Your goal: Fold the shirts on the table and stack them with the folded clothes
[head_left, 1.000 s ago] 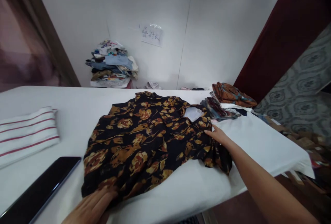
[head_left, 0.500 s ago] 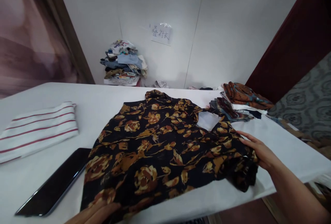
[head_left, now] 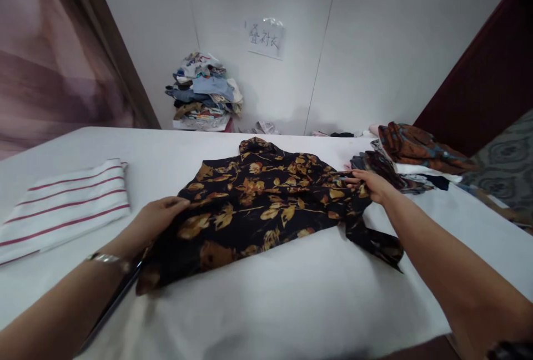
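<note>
A black shirt with a brown and gold rose print lies across the white table in the middle of the head view. Its collar end points to the far side, and its near part is drawn up into a fold. My left hand is closed on the left edge of the shirt, fingertips partly hidden by cloth. At the right edge my right hand grips the fabric between thumb and fingers, with a loose sleeve hanging below it. A bracelet circles my left wrist.
A folded white cloth with red stripes lies at left. My left forearm mostly covers a dark glossy flat object. Folded garments are stacked at right. A tall clothes pile stands against the wall, beside a paper sign.
Both hands have moved away from me, carrying the shirt's near part forward and folding it. The left hand went from the bottom hem area to the left edge; bare table now shows in front.
</note>
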Demonstrator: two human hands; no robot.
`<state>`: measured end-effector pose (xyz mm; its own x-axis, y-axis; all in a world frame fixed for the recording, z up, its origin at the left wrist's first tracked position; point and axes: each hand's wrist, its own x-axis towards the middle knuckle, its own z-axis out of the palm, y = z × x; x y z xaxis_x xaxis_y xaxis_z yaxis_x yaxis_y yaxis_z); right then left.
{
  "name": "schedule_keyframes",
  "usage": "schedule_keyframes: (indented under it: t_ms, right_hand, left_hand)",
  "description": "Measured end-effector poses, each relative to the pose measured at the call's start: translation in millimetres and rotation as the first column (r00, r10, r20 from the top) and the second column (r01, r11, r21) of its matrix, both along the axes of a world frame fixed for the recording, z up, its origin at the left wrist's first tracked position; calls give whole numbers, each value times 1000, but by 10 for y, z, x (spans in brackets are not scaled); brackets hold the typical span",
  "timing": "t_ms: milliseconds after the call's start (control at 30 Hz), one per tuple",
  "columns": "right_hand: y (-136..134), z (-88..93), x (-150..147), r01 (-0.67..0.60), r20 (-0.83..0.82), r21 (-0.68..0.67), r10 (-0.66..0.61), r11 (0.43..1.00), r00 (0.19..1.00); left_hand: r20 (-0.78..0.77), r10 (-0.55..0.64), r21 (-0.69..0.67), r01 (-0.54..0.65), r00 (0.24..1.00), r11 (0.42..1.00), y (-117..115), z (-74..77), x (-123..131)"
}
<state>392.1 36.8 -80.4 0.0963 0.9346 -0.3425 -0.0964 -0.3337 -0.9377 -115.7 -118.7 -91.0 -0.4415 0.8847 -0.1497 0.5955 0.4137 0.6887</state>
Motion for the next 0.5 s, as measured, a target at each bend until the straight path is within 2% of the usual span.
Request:
schedule_keyframes:
  t_ms: [33, 100, 167, 233, 300, 400, 500]
  right_hand:
    - [13, -43, -53, -5, 28, 15, 5, 1000, 1000]
    - [-21, -116, -106, -33, 56, 46, 31, 998, 998]
    - [-103, -158, -102, -72, 59, 76, 67, 995, 996]
    - [-207, -170, -58, -70, 61, 115, 63, 991, 996]
    - [-330, -172, 9, -31, 72, 175, 19, 984, 997]
    - [-578, -236, 116, 17, 194, 252, -68, 968, 979]
    - [-896, -453, 168, -8, 388, 267, -100, 964, 916]
  left_hand:
    - [-110, 27, -15, -29, 994, 999, 52, -43, 2]
    - [-303, -9, 3, 10, 953, 1000, 25, -172, 43]
    - [-439, -72, 118, 137, 896, 983, -110, -330, 124]
    - [-525, -161, 227, 320, 836, 920, -261, -494, 210]
    - [-575, -227, 246, 431, 786, 869, -365, -641, 256]
    - [-622, -200, 160, 372, 757, 914, -411, -787, 215]
    - [-641, -154, 73, 260, 752, 963, -396, -816, 142]
